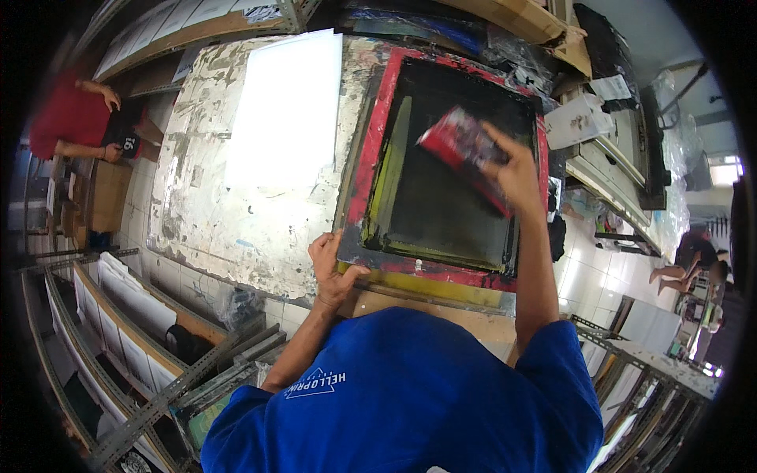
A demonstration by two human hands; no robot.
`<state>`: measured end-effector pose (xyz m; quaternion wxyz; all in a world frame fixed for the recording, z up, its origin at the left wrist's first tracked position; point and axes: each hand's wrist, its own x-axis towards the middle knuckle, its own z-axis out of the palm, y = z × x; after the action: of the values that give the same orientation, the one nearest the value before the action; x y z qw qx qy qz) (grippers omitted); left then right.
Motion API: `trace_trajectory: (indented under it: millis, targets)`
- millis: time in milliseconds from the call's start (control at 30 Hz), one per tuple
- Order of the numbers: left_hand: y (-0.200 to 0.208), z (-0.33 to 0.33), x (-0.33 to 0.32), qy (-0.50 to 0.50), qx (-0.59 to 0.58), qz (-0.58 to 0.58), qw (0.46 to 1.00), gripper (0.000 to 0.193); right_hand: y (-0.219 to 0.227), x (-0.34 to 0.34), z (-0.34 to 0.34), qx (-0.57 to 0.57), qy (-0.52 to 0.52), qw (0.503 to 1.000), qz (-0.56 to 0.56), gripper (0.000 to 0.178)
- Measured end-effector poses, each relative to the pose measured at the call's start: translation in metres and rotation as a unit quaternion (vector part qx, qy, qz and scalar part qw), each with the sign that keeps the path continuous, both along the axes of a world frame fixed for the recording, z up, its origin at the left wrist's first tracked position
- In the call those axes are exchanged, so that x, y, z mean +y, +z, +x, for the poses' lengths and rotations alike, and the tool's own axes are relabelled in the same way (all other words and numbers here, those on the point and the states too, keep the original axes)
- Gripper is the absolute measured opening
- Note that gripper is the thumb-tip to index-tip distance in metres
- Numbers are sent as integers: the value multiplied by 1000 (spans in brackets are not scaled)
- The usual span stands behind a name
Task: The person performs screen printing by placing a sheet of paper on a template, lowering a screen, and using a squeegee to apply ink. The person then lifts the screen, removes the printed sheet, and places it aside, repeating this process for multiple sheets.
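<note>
Red-and-dark bundle (461,150): over the dark mesh, at the fingertips of the right hand (509,169), extending leftward and toward the wearer from them. Outline blurred; material cannot be told. Right hand grasps it from the right, fingers laid along its upper edge.

Screen-printing frame (367,173): beneath the right hand, red border, dark mesh (441,217) inside. A yellow-green strip (389,169) runs along the inner side of the mesh nearer the left hand.

Left hand (330,270): at the near left corner of the frame, thumb stretched toward the right hand, fingers partly curled; whether it clamps the corner cannot be told.

White sheets (288,110): beyond the left hand, lying on the paint-stained table (201,169), left of the frame.

White container (579,122): just beyond the right hand to its right, stained dark on its side.

Farther out: person in a red shirt (59,118), well to the left of the left hand; metal-edged rack (193,378) below and left of that same hand.
</note>
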<state>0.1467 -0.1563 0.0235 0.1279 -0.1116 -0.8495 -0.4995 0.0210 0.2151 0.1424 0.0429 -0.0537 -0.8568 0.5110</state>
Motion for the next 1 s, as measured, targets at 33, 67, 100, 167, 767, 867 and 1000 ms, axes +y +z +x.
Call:
trace_trajectory:
  millis: [33, 67, 100, 167, 767, 867, 1000]
  targets:
    - [8, -3, 2, 2, 16, 5, 1000, 92, 13, -11, 24, 17, 27, 998, 50, 70]
    - [14, -6, 4, 3, 31, 12, 999, 92, 33, -25, 47, 2, 37, 997, 66, 69]
    - [22, -10, 6, 3, 47, 20, 999, 92, 55, -39, 69, -12, 46, 995, 83, 69]
    - [43, -22, 15, 16, 62, 75, 995, 85, 85, -58, 99, 33, 76, 958, 274, 66]
    - [59, -259, 136, 28, 33, 137, 990, 41, 251, -20, -26, 276, 23, 906, 321, 52]
    - [-20, -311, 147, -27, 16, 11, 999, 48, 264, -27, -27, 320, 33, 887, 332, 52]
    - [-51, -318, 179, 23, 66, -238, 969, 42, 270, -24, -36, 252, 22, 900, 354, 51]
